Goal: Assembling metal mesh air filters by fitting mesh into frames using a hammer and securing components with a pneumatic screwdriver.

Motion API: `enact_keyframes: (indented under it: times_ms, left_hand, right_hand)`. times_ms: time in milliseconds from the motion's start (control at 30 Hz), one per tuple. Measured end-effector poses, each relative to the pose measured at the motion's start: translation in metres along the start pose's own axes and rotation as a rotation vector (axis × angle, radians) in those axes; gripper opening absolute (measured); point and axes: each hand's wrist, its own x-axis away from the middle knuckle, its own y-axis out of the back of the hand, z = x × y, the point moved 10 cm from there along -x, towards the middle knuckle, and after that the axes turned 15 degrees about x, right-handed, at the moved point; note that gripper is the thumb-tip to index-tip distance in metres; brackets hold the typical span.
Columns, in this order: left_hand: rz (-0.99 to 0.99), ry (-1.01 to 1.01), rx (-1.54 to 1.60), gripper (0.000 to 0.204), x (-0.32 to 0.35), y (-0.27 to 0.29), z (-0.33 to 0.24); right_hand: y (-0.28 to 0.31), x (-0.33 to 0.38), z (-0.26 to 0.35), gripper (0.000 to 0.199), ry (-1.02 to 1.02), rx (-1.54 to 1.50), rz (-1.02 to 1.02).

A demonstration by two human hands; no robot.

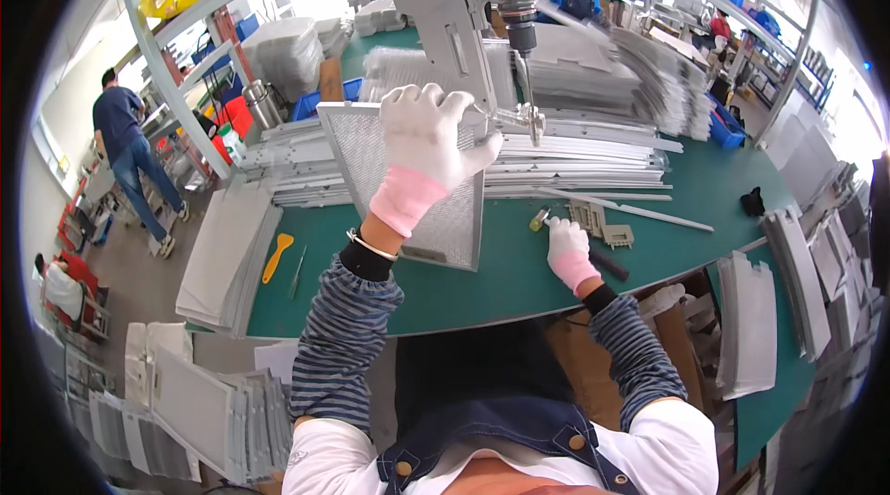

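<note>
Filter panel [408, 189] top edge in left hand [428, 138]; right hand [567, 249] on table [501, 277].

White gloves with pink cuffs cover the left hand [428, 138] and right hand [565, 249]; sleeves [345, 337] navy-and-grey striped; counter [501, 272] green; mesh filter panel [389, 171] silver-grey; scraper [276, 256] yellow.

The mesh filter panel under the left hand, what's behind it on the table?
Behind the mesh filter panel lie stacked metal frame strips and more panels. The left hand covers its top edge, so what lies directly behind there is hidden.
</note>
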Motion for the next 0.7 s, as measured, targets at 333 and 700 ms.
enact_keyframes:
  times_ms: [333,700]
  left_hand:
    - [-0.054,-0.037,-0.006,0.026,0.0,-0.007,0.002]
    - [-0.117,-0.056,0.012,0.03,0.003,-0.005,0.004]
  right_hand:
    - [0.284,-0.012,-0.06,0.028,0.345,-0.909,-0.373]
    - [0.375,-0.024,-0.015,0.033,0.696,-0.285,-0.503]
